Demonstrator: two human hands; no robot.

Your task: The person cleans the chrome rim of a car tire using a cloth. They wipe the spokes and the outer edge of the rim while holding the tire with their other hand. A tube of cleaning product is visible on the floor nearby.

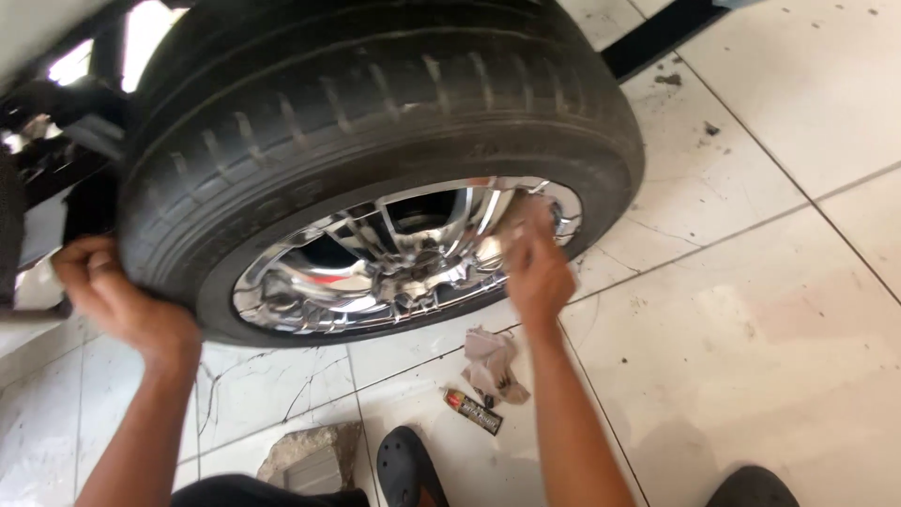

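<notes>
Wheel [375, 178] on the car fills the upper middle of the view, raised off the tiled floor [751, 310], its black tyre [375, 94] wrapped around a shiny chrome rim [375, 272] with curved spokes. The left hand [117, 300] cups the tyre's outer edge on the left side, fingers curled around behind the tread, so its grip is wrapped on the rubber. The right hand [537, 268] is pressed against the right part of the rim, where a pale cloth [516, 235] seems bunched under the fingers; the spot is blurred, so I cannot tell how tightly the grip closes on it. On the floor just below the wheel lies a crumpled rag [493, 361], and touching or just beside it a small dark tube [472, 411] with a red and yellow label. A rough grey stone block [310, 455] sits near the bottom edge, left of a black shoe [408, 469]; another dark shoe [751, 488] shows at the lower right. The tiles are white, cracked and marked with dirt
</notes>
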